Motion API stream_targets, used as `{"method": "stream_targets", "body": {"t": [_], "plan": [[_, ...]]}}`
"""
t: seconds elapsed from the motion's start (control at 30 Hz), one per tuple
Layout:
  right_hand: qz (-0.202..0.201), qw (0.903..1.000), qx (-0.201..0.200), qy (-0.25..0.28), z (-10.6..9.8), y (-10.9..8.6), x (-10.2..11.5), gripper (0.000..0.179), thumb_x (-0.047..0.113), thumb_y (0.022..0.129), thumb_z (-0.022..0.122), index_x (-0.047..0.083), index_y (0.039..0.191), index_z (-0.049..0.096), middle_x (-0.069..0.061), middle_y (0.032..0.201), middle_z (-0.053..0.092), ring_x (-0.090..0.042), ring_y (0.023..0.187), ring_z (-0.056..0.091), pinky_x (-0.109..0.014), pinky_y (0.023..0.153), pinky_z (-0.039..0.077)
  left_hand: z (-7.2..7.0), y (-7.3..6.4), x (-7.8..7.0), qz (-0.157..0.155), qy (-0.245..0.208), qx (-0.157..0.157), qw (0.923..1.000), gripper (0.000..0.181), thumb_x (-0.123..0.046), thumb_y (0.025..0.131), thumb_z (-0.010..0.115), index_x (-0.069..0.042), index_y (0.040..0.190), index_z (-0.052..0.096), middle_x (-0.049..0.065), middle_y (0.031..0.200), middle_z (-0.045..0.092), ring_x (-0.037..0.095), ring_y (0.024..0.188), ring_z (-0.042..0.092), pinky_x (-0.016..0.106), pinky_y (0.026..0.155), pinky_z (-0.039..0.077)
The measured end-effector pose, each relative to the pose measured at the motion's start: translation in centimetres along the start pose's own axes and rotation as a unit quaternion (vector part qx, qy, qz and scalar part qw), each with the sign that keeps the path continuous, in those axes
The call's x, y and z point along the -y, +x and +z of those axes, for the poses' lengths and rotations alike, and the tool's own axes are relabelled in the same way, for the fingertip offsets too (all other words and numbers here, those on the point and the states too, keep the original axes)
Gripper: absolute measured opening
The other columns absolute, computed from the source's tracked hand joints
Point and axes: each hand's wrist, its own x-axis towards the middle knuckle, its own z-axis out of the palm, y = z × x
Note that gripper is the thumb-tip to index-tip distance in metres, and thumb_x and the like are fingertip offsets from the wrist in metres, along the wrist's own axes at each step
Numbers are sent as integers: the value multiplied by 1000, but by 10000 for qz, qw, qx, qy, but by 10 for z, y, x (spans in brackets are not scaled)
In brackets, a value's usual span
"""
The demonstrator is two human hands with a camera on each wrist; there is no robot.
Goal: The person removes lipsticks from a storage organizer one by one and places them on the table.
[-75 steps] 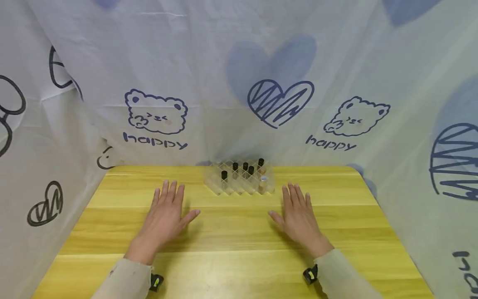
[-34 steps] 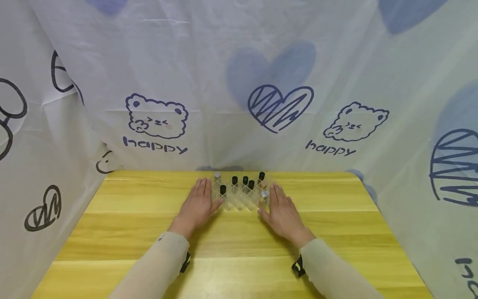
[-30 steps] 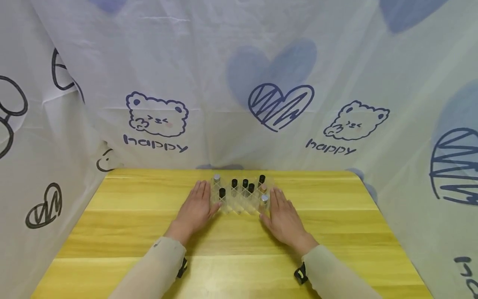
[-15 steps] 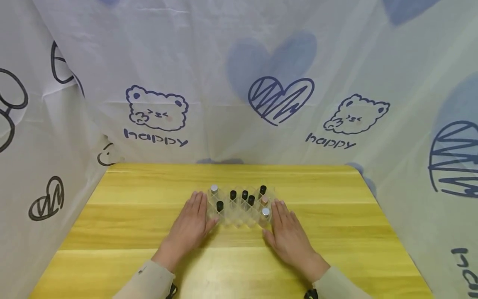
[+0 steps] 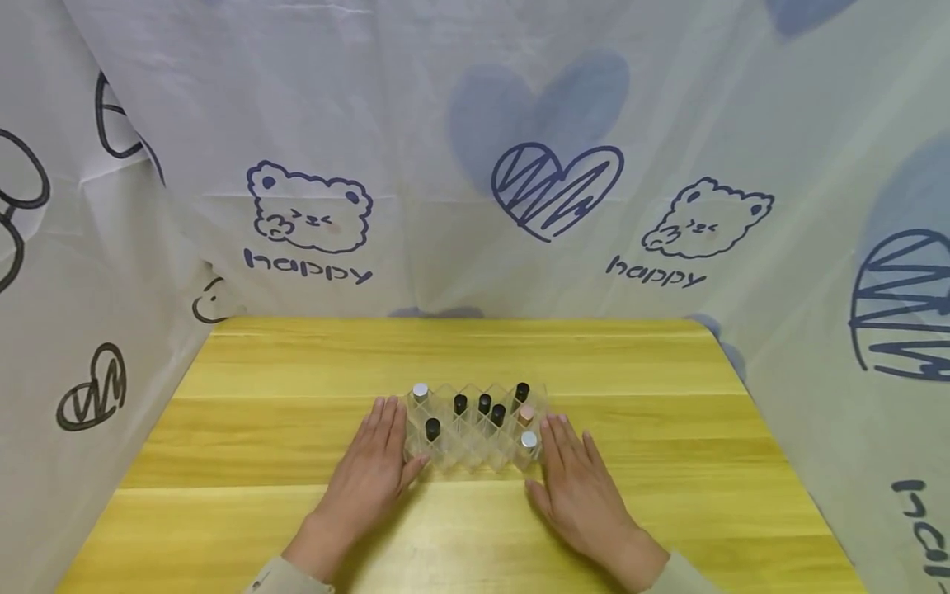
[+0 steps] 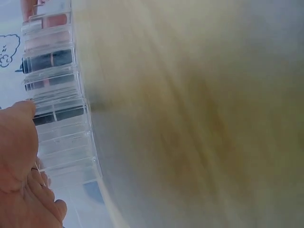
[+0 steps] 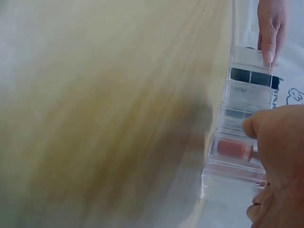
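Observation:
Between my hands on the table stands a clear organizer (image 5: 473,460) with diamond-shaped compartments. Several lipstick-like tubes stand upright in it, among them a black-capped tube (image 5: 433,429) at front left, a silver-capped tube (image 5: 529,440) at front right and a pink-topped tube (image 5: 526,413) behind that. My left hand (image 5: 365,474) lies with straight fingers along the left side, its thumb at the front corner. Mirroring it, my right hand (image 5: 590,499) rests along the right side. In the right wrist view a reddish tube (image 7: 232,149) shows through the clear wall near my right thumb.
The yellow wood-grain table (image 5: 475,536) extends to both sides and behind the organizer. A white curtain (image 5: 430,165) with bear and heart drawings hangs at its back edge and both sides.
My hands moved from apart on the table to both sides of the organizer. It then slid away from the back edge toward me, between my hands.

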Motion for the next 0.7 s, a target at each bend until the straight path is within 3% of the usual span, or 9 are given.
{"method": "stream_targets", "body": {"t": [0.2,0.4,0.57,0.7], "plan": [[-221,9989,-80,-417,-3,8,-4,78,38,101,62,-10,157,37,-29,163,39,-44,153,36,-72,119,28,-1,-4,-1,-37,-177,33,9998,84,-47,106,59,12,158,30,32,166,28,47,157,25,56,125,29],[-307,9973,308,-600,-11,30,-16,81,41,101,59,-11,158,33,-29,166,33,-44,156,31,-72,120,26,-1,-3,1,-69,-294,99,9995,84,-46,107,59,12,159,29,31,168,26,46,159,22,55,126,27],[-373,9950,921,-67,-14,34,-25,84,49,106,52,-7,163,24,-24,171,21,-39,160,21,-68,126,12,0,-4,2,-59,-283,78,9996,85,-47,106,58,12,159,28,31,167,26,45,159,22,54,126,27],[-335,9935,1011,403,-14,32,-30,72,40,110,42,-4,164,24,-20,173,20,-36,161,20,-64,128,11,0,-3,1,-68,-292,77,9995,85,-48,107,58,11,160,27,30,168,25,46,158,23,54,126,27]]}}
